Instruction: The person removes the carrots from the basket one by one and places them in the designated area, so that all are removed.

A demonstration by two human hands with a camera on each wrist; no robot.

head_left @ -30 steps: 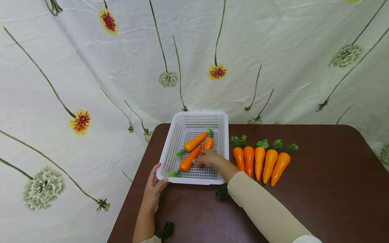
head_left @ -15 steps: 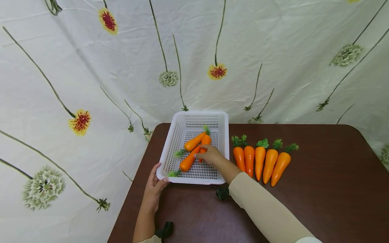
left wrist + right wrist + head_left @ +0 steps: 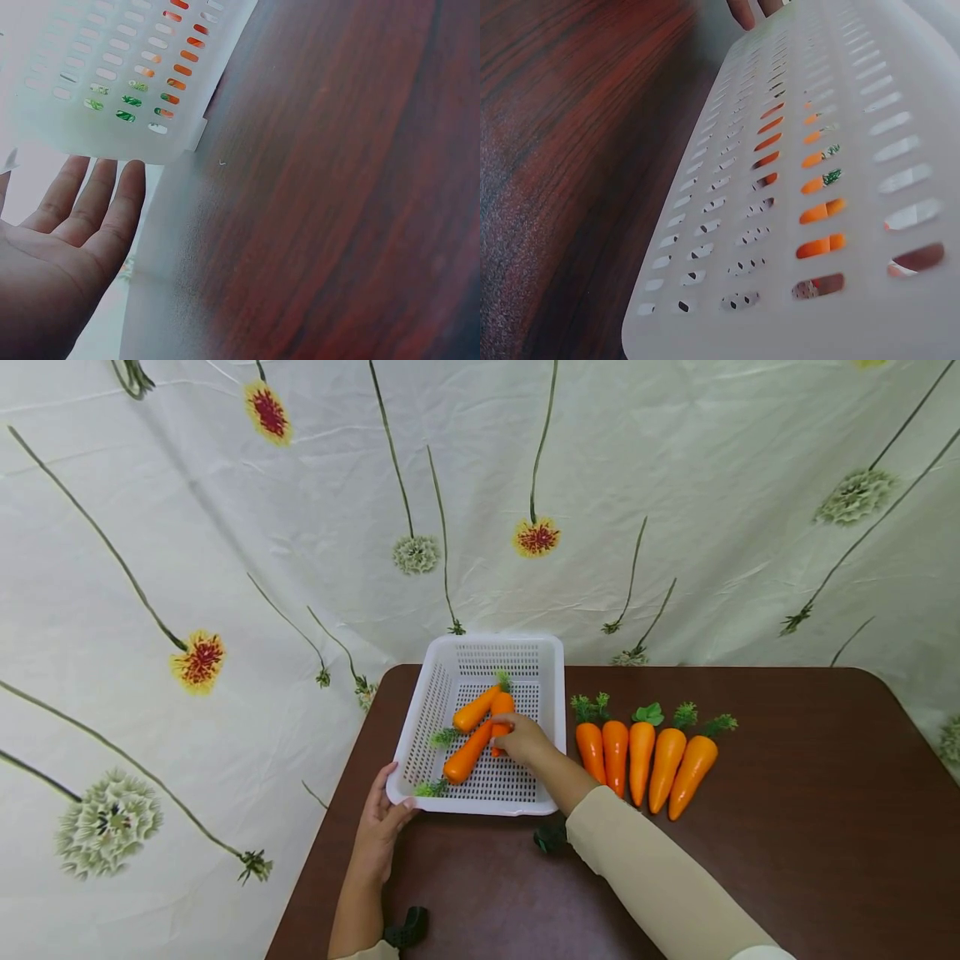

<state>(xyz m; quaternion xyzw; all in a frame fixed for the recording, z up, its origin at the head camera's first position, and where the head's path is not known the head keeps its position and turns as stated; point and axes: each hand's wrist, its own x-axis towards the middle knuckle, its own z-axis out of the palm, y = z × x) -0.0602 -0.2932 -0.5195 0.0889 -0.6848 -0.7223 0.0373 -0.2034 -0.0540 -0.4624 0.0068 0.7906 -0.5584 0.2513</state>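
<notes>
A white perforated basket (image 3: 557, 718) stands at the table's back left. Inside it lie three carrots with leafy tops. My right hand (image 3: 525, 743) reaches over its right side and pinches the right-hand carrot (image 3: 502, 703), whose green top points to the back. Beside that lie an upper carrot (image 3: 474, 712) and a lower carrot (image 3: 463, 763), tops to the left. At the near left corner my left hand (image 3: 378, 827) holds the basket, thumb at the front rim and fingers along the left side. The left wrist view shows its fingertips (image 3: 133, 176) at the basket wall.
Right of the basket, several carrots (image 3: 641, 756) lie in a row on the dark brown table (image 3: 810, 793), tops to the back. A flower-patterned white cloth (image 3: 675, 460) hangs behind and to the left. Dark wrist devices show near each arm.
My right hand has shifted the carrot it pinches slightly left, against the other two carrots in the basket. My left hand and the basket have stayed in place.
</notes>
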